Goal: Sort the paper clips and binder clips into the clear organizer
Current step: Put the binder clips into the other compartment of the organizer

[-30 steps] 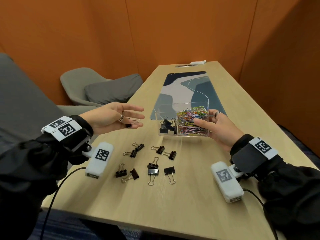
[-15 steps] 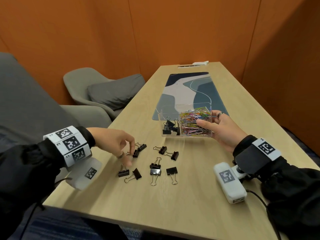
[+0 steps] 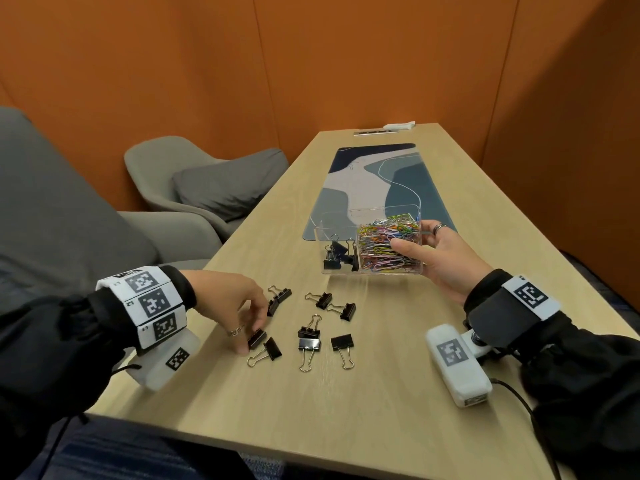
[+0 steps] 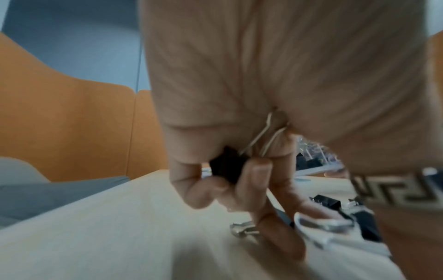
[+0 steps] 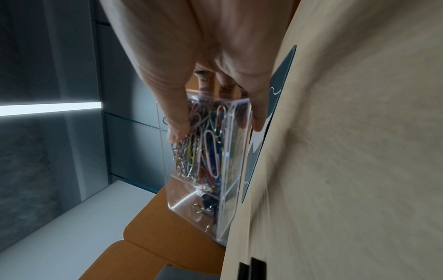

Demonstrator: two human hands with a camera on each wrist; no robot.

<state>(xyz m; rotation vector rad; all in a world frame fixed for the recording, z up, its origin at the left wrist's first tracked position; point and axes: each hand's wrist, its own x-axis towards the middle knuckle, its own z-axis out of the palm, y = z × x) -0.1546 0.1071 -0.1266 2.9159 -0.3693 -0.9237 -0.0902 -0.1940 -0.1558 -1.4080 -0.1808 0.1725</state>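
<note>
My right hand [image 3: 415,239] grips the right end of the clear organizer [image 3: 341,270], thumb on the front wall and fingers behind. Its right compartment is packed with coloured paper clips [image 3: 384,244], and a few black binder clips [image 3: 337,256] lie in the left one. My left hand [image 3: 251,332] is down on the table among several loose binder clips [image 3: 310,344]. In the left wrist view, curled fingers [image 4: 254,176] hold a black binder clip [image 4: 225,166] against the palm, while the other fingertips reach a clip [image 3: 257,337] on the table. In the right wrist view the hand [image 5: 218,125] clasps the organizer [image 5: 230,189].
A blue and grey desk mat [image 3: 374,181] lies behind the organizer. Grey chairs [image 3: 194,181] stand left of the wooden table [image 3: 381,410]. Orange walls close in the far side and the right. A white object [image 3: 398,125] sits at the far end.
My left hand has dropped from mid-air beside the organizer to the loose binder clips, then shifted toward the nearer ones. The right hand still holds the organizer.
</note>
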